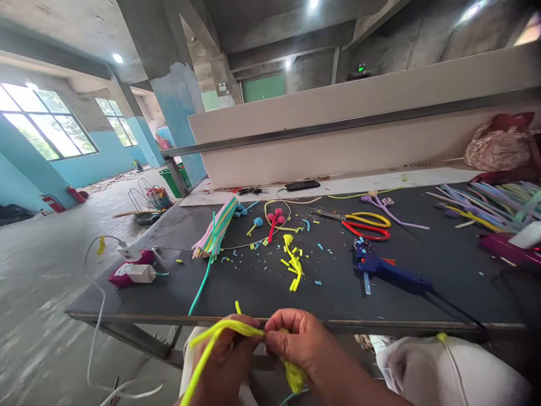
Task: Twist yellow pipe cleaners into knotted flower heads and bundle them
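Yellow fuzzy stems (228,327) run between my two hands at the front edge of the table. My left hand (234,358) is closed around them, and their loose ends stick out to the left. The fingertips of my right hand (296,341) pinch the same stems close to the left fingertips. Below the right palm hangs a wider yellow piece (295,376), partly hidden by the hand. Beyond the hands, a yellow stem piece with a knotted head (289,239) lies among short yellow and blue cuttings.
On the dark table (249,293) are a blue glue gun (393,274), scissors (367,225), a pastel stem bundle (217,228), red (276,220) and blue (257,222) knotted pieces, a phone (302,185) and a power strip (132,270). More stems (499,203) lie right.
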The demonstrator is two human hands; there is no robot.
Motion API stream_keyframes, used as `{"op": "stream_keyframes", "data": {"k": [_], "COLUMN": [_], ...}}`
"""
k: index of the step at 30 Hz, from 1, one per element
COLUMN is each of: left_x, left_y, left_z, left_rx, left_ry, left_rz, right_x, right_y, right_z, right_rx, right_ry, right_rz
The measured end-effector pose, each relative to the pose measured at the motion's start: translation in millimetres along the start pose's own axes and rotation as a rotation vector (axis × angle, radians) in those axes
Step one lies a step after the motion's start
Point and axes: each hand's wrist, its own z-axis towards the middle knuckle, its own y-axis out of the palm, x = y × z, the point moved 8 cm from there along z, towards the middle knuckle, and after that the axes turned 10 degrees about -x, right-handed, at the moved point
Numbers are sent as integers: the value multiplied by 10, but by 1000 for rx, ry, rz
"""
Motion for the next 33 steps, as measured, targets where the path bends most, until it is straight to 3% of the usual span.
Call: {"op": "stream_keyframes", "data": {"k": [7, 9, 11, 14, 17, 21, 24, 26, 28, 33], "left_x": [-135, -145, -170, -304, -427, -381, -322, -308, -313, -182], "left_y": [55, 85, 131, 298, 573, 772, 782, 713, 572, 131], "left_z": [-154, -160, -157, -179, -315, -469, -450, -384, -313, -200], "left_rx": [-2, 1, -4, -98, -275, -399, -414, -392, -324, -145], "left_ry": [-27, -84, -171, -405, -721, -939, -900, -796, -679, -318], "left_rz": [-152, -153, -214, -502, -946, -1386, -1444, -1326, -1126, -594], "right_x": [108, 125, 83, -146, -278, -295, -338, -364, -397, -281], "right_y": [123, 86, 0, 43, 319, 458, 455, 466, 461, 212], "right_z": [-13, -1, -1, -61, -216, -378, -439, -462, -437, -139], "right_rx": [-64, -39, 51, 117, -39, -143, -81, -84, -123, -208], "right_ry": [100, 80, 18, -271, -687, -1022, -1136, -1135, -1021, -302], "right_rz": [40, -68, -345, -915, -1332, -1563, -1568, -1521, -1421, -792]}}
